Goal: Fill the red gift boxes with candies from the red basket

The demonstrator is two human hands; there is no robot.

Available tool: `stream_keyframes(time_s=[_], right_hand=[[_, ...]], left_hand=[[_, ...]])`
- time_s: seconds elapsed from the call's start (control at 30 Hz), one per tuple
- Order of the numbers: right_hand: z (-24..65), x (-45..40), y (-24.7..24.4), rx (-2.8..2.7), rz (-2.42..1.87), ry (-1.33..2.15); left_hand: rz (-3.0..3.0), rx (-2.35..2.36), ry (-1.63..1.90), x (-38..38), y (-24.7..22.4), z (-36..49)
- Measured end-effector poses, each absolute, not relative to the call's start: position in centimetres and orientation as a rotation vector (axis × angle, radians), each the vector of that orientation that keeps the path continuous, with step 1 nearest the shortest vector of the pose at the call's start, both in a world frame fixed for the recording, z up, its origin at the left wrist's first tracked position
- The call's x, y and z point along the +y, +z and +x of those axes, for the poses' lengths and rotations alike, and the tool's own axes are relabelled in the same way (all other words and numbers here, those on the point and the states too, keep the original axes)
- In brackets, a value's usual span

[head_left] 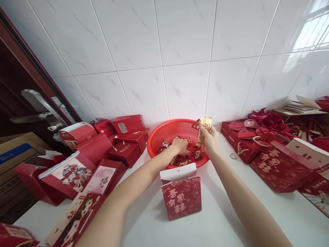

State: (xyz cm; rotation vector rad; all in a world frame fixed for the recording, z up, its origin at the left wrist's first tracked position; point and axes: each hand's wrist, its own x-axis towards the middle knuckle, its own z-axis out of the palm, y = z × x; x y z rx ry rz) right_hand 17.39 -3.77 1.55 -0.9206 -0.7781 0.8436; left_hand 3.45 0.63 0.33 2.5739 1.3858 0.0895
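A red mesh plastic basket [167, 127] stands against the tiled wall, with wrapped candies [197, 156] in mostly red wrappers inside it. My left hand [180, 146] reaches down into the basket, its fingers curled among the candies at a red wrapper. What exactly they grip is unclear. Over the basket's right rim, my right hand [209, 137] is closed on a gold-wrapped candy packet [206, 121]. A small red and green packet [196, 124] shows just left of that gold one. In front of the basket stands a red gift box [182, 199], its top flaps open and its front printed with characters.
Several red gift boxes [124, 152] crowd the left side, near a cardboard carton [15, 171] and a door handle [38, 113]. On the right are more red boxes [280, 166], dark red ribbons [267, 120] and a paper stack [302, 104]. All stand on a white tabletop [218, 212].
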Motion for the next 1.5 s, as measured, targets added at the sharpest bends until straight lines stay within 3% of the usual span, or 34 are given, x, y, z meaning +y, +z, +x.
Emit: stream_keyframes(time_s=[0.13, 0.43, 1.03, 1.5], right_hand=[[17.3, -3.7, 1.6, -0.778, -0.912, 0.859], [17.1, -4.1, 1.9, -0.76, -0.904, 0.91], [17.0, -4.1, 2.1, -0.742, -0.879, 0.943], [16.7, -6.1, 4.7, -0.901, -0.627, 1.152]], left_hand=[[2.543, 1.452, 0.102, 1.1, 0.8, 2.6], [2.542, 1.046, 0.013, 1.0, 0.4, 3.1], [2.166, 1.236, 0.261, 1.8, 2.2, -0.5], [1.852, 0.904, 1.077, -2.3, 5.4, -1.3]])
